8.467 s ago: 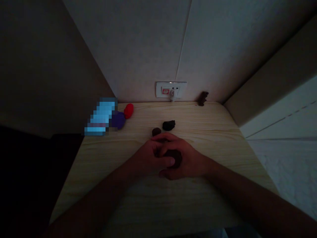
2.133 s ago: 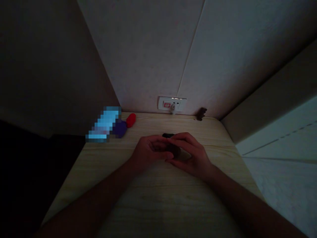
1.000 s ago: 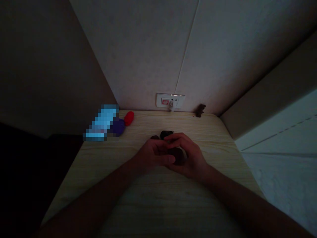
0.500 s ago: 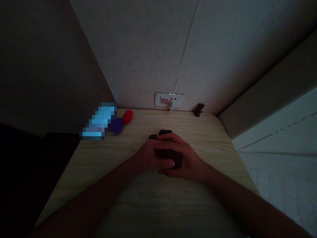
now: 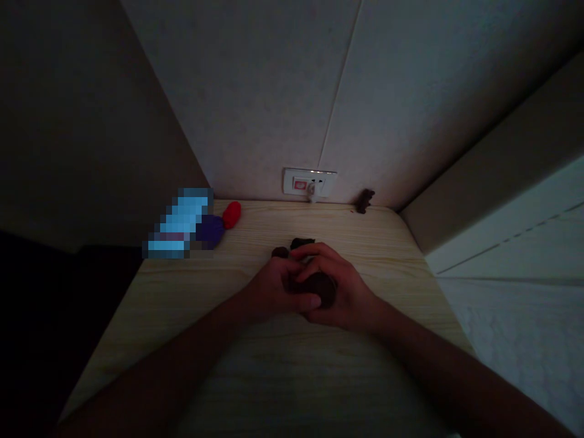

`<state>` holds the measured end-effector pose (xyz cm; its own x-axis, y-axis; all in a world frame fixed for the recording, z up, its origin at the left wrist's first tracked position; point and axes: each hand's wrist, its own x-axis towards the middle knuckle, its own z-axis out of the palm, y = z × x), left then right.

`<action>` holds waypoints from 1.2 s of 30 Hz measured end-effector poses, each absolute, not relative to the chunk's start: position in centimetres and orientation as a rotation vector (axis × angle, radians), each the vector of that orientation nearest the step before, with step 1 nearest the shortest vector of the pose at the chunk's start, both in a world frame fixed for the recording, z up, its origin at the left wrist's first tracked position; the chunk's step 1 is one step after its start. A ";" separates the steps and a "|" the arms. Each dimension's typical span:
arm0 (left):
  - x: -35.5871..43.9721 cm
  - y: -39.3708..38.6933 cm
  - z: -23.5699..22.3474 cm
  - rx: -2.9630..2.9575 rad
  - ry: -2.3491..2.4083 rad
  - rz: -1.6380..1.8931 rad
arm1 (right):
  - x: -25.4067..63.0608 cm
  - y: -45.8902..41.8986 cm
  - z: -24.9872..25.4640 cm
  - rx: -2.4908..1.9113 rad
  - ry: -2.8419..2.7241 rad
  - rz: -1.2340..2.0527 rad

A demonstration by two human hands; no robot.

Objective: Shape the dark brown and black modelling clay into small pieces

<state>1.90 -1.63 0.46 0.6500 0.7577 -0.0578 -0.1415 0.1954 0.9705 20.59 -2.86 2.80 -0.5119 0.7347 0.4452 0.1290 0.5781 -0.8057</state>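
While the right hand (image 5: pixel 344 295) curls around a dark brown lump (image 5: pixel 325 288), the left hand (image 5: pixel 274 291) grips it too, thumb across its front, most fingers hidden. The lump looks roundish and plain, so its handling seems unfinished. Just beyond, a smaller brown lump (image 5: pixel 279 251) and a black piece (image 5: pixel 301 243) lie unheld; a brown figure (image 5: pixel 364 201), apparently complete, stands near the wall (image 5: pixel 255 121). Tabletop (image 5: pixel 369 249) stretches sideways from both hands, its left edge meeting darkness.
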 end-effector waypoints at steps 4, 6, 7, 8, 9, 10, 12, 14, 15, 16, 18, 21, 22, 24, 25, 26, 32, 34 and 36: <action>1.7 -1.8 0.2 1.271 0.597 0.660 | 20.9 -2.7 3.2 -0.631 -2.031 1.024; 1.6 -1.9 0.2 1.313 0.605 0.650 | 21.0 -2.7 3.4 -0.615 -2.074 1.050; 1.6 -2.0 0.3 1.341 0.619 0.650 | 21.1 -2.7 3.5 -0.605 -2.102 1.055; 1.6 -2.0 0.4 1.369 0.634 0.651 | 21.1 -2.7 3.6 -0.596 -2.132 1.052; 1.5 -2.0 0.5 1.394 0.649 0.653 | 21.1 -2.7 3.6 -0.587 -2.161 1.044; 1.5 -2.0 0.7 1.412 0.657 0.653 | 21.2 -2.7 3.6 -0.580 -2.181 1.029; 1.6 -2.1 0.8 1.415 0.643 0.656 | 21.1 -2.7 3.4 -0.579 -2.170 0.986; 1.8 -2.0 0.9 1.394 0.635 0.670 | 20.9 -2.8 3.0 -0.613 -2.095 0.936; 1.9 -2.0 0.8 1.377 0.647 0.682 | 20.7 -2.8 2.7 -0.637 -2.054 0.913; 2.0 -2.0 0.7 1.359 0.665 0.696 | 20.6 -2.9 2.5 -0.660 -2.022 0.891; 2.1 -1.9 0.5 1.331 0.706 0.716 | 20.3 -2.9 2.2 -0.697 -1.993 0.862; 2.1 -1.7 0.3 1.313 0.698 0.709 | 20.3 -2.8 2.2 -0.690 -2.018 0.874; 2.1 -1.7 0.3 1.322 0.682 0.700 | 20.4 -2.8 2.3 -0.680 -2.029 0.898; 2.0 -1.8 0.4 1.361 0.649 0.678 | 20.6 -2.7 2.5 -0.661 -2.054 0.962; 2.0 -1.9 0.5 1.388 0.640 0.670 | 20.7 -2.7 2.6 -0.651 -2.067 0.988; 1.9 -2.0 0.6 1.414 0.637 0.667 | 20.8 -2.7 2.7 -0.643 -2.085 1.007; 2.2 -2.1 0.8 1.382 0.634 0.693 | 20.4 -2.9 2.2 -0.677 -2.082 0.901; 2.3 -2.0 0.6 1.307 0.656 0.694 | 20.2 -2.8 1.9 -0.700 -2.052 0.806; 2.5 -1.9 0.6 1.248 0.689 0.709 | 20.0 -2.8 1.6 -0.709 -2.029 0.730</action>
